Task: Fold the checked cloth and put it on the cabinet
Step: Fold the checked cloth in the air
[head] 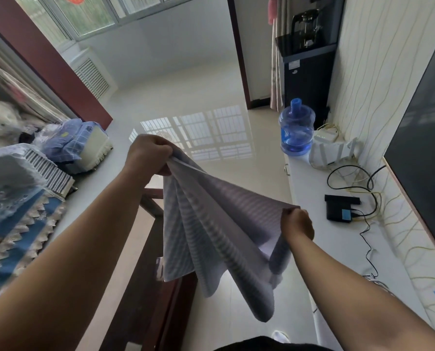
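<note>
Pale blue-checked cloth (211, 229), one piece, hangs in the air between two hands, its top edge slanting from far left down to near right, folds drooping toward the floor. Left hand (148, 155) fingers are clamped on one corner, right hand (297, 224) pinches another. One white cabinet (338, 239) stands right.

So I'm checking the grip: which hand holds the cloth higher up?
The left hand, gripping the checked cloth at its bunched top; the right hand pinches a lower corner.
</note>
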Available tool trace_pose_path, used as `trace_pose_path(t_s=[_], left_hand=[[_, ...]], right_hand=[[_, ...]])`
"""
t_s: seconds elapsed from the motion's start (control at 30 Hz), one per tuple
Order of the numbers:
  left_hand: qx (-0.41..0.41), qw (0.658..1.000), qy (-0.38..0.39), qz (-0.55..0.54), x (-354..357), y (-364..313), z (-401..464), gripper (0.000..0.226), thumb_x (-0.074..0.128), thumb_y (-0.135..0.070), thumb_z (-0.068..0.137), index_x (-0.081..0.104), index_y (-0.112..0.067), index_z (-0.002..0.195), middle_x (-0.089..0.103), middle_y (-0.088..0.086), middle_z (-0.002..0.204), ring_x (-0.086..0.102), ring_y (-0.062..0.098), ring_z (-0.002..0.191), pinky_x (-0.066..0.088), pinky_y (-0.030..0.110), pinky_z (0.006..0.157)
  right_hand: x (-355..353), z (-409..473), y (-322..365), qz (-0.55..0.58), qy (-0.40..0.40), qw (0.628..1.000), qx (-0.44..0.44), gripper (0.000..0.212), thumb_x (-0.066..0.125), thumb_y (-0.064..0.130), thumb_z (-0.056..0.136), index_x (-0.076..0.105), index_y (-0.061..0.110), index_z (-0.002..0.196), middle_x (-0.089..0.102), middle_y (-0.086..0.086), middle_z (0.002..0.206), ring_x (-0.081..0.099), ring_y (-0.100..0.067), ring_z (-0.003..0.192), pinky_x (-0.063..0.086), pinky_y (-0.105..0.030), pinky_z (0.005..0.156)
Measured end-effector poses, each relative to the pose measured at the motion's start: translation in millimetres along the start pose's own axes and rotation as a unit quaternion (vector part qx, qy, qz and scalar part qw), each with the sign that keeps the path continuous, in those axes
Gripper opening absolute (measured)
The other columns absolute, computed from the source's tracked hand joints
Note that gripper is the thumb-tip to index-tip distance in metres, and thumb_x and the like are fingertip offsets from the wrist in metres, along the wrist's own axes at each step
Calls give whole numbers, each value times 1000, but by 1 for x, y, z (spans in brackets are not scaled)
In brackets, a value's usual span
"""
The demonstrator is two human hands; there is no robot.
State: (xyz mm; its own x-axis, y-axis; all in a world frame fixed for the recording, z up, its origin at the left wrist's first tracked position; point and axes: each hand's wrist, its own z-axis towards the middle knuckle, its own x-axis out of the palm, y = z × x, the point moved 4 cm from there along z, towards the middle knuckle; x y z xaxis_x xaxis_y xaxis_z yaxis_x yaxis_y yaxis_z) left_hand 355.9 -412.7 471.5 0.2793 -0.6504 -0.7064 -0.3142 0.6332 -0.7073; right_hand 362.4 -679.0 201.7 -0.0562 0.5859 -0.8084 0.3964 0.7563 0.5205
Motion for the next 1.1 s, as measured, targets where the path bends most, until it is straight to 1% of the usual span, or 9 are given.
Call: trace_pose_path(t_s=[0.1, 0.2, 0.37, 0.47, 0.57, 0.77, 0.9, 1.0, 1.1], left_hand=[[0, 1000, -24, -13, -15, -6, 1, 42, 45, 5, 76, 69, -20, 52, 64, -5, 44, 62, 16, 45, 51, 18, 42], [9, 999, -37, -19, -23, -13, 0, 34, 46, 6, 80, 66, -16, 63, 64, 6, 61, 63, 22, 54, 49, 16, 38], [43, 998, -43, -14, -30, -27, -4, 29, 48, 5, 84, 67, -13, 72, 63, 5, 69, 64, 15, 50, 47, 13, 39], [51, 997, -44, -28, -32, -32, -7, 33, 48, 5, 81, 68, -17, 66, 65, 5, 67, 64, 10, 43, 50, 16, 41], [42, 998, -47, -29, -28, -34, -7, 31, 48, 5, 80, 69, -15, 68, 65, 8, 68, 65, 20, 55, 51, 17, 41], [33, 998, -59, -20, -15, -30, -6, 31, 48, 3, 77, 67, -19, 65, 67, 6, 69, 67, 21, 60, 54, 20, 44], [22, 997, -65, -31, -11, -21, -3, 34, 48, 1, 74, 68, -24, 61, 68, 5, 68, 68, 24, 62, 59, 28, 54], [16, 996, -76, -44, -8, -16, -2, 33, 49, 2, 74, 68, -23, 62, 68, 5, 68, 68, 22, 60, 57, 24, 49], [19, 994, -95, -57, -5, -18, -4, 35, 49, 2, 77, 65, -24, 62, 64, -1, 65, 63, 10, 54, 46, 12, 39]], right_hand=[[4, 3, -32, 57, 12, 994, 89, 39, 32, 22, 99, 53, -4, 118, 57, -23, 120, 55, -38, 107, 41, -40, 92], [16, -2, -57, 64, 38, 993, 92, 32, 36, 16, 96, 57, 7, 118, 55, -20, 122, 54, -38, 109, 40, -41, 97], [33, -27, -65, -116, 129, 983, -57, 33, 38, 14, 97, 51, 15, 128, 48, -15, 130, 50, -36, 114, 43, -36, 94], [51, -38, -38, -183, 242, 945, -124, 54, 43, 20, 95, 27, 33, 145, 0, -10, 158, 11, -39, 142, 20, -50, 114], [40, -64, 43, -100, 203, 926, -303, 70, 50, 55, 86, 13, 47, 145, -20, 3, 157, -12, -30, 145, 6, -50, 117], [-19, -110, 176, 156, -26, 895, -417, 62, 34, 69, 86, 34, 34, 136, 21, -1, 153, 17, -23, 142, 25, -44, 113], [-34, -114, 192, 95, -147, 867, -466, 38, 47, 49, 92, 61, 24, 116, 43, -4, 142, 39, -23, 129, 39, -39, 106], [-22, -112, 178, 13, -139, 886, -443, 23, 65, 31, 85, 70, 13, 98, 54, -10, 128, 54, -30, 108, 52, -46, 88], [-11, -113, 162, -66, -74, 909, -405, 24, 61, 29, 88, 69, 12, 102, 43, -15, 138, 46, -37, 116, 48, -48, 92]])
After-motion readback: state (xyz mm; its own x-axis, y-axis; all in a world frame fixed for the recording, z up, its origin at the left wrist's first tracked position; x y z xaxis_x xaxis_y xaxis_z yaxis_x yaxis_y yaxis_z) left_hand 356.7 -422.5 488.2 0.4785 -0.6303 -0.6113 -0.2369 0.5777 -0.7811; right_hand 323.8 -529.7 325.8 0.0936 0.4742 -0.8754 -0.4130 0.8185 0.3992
